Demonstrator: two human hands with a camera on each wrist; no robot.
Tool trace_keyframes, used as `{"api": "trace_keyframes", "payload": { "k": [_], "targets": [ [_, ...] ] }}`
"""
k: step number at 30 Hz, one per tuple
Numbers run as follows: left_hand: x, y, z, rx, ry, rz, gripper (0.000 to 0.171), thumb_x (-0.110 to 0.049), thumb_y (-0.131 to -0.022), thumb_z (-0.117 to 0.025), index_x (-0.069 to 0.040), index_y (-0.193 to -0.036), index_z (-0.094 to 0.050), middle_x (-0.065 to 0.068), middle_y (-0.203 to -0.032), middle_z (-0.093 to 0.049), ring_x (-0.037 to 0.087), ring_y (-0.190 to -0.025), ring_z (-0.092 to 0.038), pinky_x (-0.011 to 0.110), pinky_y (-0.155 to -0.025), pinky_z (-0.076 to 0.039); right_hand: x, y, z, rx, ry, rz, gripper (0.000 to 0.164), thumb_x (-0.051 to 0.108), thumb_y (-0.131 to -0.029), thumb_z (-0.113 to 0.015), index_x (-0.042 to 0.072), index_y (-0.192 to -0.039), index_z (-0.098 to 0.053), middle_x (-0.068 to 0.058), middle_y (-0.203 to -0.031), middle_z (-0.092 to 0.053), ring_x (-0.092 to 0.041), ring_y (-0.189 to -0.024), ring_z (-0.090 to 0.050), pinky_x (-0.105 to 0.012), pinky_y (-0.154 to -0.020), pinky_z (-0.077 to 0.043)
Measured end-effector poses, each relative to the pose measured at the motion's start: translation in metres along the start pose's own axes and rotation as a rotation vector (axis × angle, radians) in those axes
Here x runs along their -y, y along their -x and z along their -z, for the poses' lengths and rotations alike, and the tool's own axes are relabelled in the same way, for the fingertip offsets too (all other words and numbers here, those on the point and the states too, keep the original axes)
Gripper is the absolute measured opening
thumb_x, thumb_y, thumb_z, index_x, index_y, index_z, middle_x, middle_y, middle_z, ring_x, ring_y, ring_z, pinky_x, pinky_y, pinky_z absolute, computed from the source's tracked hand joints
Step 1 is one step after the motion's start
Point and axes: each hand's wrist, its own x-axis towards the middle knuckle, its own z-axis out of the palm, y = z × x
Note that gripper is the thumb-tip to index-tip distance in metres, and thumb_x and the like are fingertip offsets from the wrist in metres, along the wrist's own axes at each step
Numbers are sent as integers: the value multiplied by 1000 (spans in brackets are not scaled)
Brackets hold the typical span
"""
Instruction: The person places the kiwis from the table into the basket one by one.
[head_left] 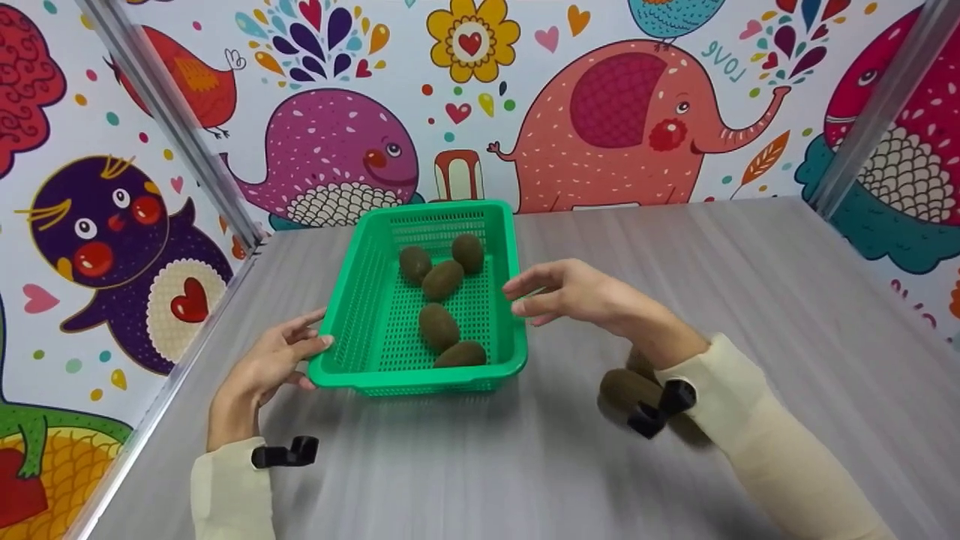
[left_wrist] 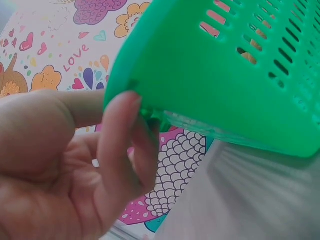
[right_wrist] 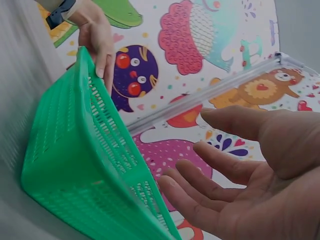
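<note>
A green plastic basket (head_left: 420,380) with slotted sides sits on the table, and several brown kiwis (head_left: 443,280) lie loose on its floor. At its near left corner my left hand (head_left: 274,360) holds the rim, thumb on top and other fingers around the outside. The left wrist view shows that thumb and fingers pinching the green rim (left_wrist: 122,75). My right hand (head_left: 574,294) is beside the basket's right rim with fingers spread and relaxed. In the right wrist view the right hand (right_wrist: 250,175) holds nothing, and a gap shows between its thumb and fingers.
More kiwis (head_left: 626,390) lie on the grey table (head_left: 555,465), partly hidden below my right forearm. A wall panel (head_left: 480,112) with cartoon animals stands behind the basket, another at the left. Metal posts (head_left: 191,120) frame the corners.
</note>
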Motion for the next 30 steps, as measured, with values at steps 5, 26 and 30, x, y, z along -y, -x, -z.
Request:
{"api": "trace_keyframes", "payload": {
  "k": [5, 26, 30],
  "targets": [
    [1, 0, 0, 2, -2, -2, 67, -22, -103, -56, -6, -160, -23, 28, -145, -43, 11, -91, -65, 29, -59, -61, -17, 11, 7, -53, -9, 3, 50, 31, -91, -74, 13, -136, -61, -8, -136, -61, -22, -114, -67, -37, -98, -57],
    [1, 0, 0, 2, 17, -10, 67, -20, -104, -56, -5, -160, -22, 29, -145, -45, 10, -88, -66, 29, -58, -60, -78, 51, 53, -146, -109, -17, 55, 34, -94, -70, 5, -139, -54, -15, -144, -54, -15, -117, -63, -27, -95, -57],
    [0, 1, 0, -7, 16, -9, 67, -21, -103, -56, -6, -159, -23, 28, -143, -45, 11, -88, -65, 28, -57, -60, -91, 53, 61, -154, -120, -33, 57, 34, -94, -70, 6, -140, -53, -15, -145, -53, -13, -118, -63, -26, -95, -57]
  ]
}}
